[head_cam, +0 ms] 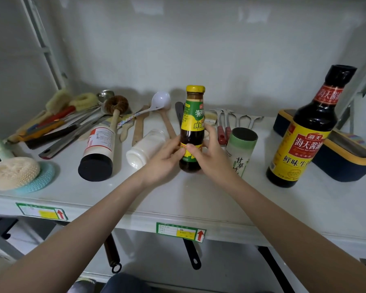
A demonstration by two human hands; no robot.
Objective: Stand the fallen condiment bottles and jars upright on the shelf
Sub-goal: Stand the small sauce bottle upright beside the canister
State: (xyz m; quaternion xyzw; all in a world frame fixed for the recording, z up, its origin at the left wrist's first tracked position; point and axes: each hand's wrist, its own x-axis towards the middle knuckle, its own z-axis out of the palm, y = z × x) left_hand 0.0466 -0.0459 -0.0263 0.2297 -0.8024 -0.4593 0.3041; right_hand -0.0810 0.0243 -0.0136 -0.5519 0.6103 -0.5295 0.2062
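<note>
A dark sauce bottle [193, 115] with a yellow cap and green-yellow label stands upright at the middle of the white shelf [199, 199]. My left hand [165, 157] and my right hand [209, 155] both grip its lower half. Left of it a small white jar [145, 148] lies on its side. Further left a cream bottle with a black cap [98, 151] also lies on its side. A green canister with a dark lid [241, 149] stands just right of my right hand. A tall soy sauce bottle [304, 132] stands upright at the right.
Spoons, spatulas, brushes and a white ladle [156, 103] lie along the back wall. A scrub sponge [13, 172] sits on a teal pad at the left edge. A dark-blue and yellow box [342, 161] stands behind the soy sauce bottle. Pan handles hang below the shelf.
</note>
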